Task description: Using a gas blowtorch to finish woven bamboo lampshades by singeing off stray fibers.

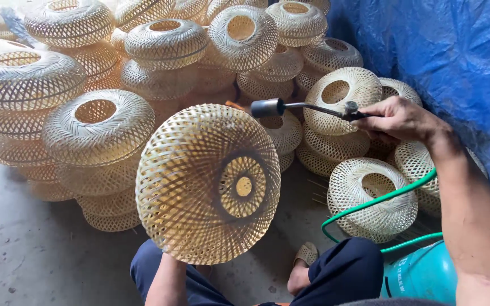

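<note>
A round woven bamboo lampshade (199, 181) is held up in front of me, its round opening (244, 186) facing right. My left arm comes up from below and my left hand is hidden behind the shade, apparently holding it. My right hand (401, 119) grips the handle of a gas torch (313, 107). The torch's dark nozzle (267, 107) points left, just above the shade's upper right edge. A green hose (378, 201) curves from the torch side down to a teal gas cylinder (423, 275) beside my right leg.
Stacks of similar woven shades (97, 130) fill the back and left; more shades (372, 195) lie at the right. A blue tarp (455, 62) hangs at the right. Grey concrete floor (29, 255) shows at lower left. My knees in dark trousers (341, 272) are below.
</note>
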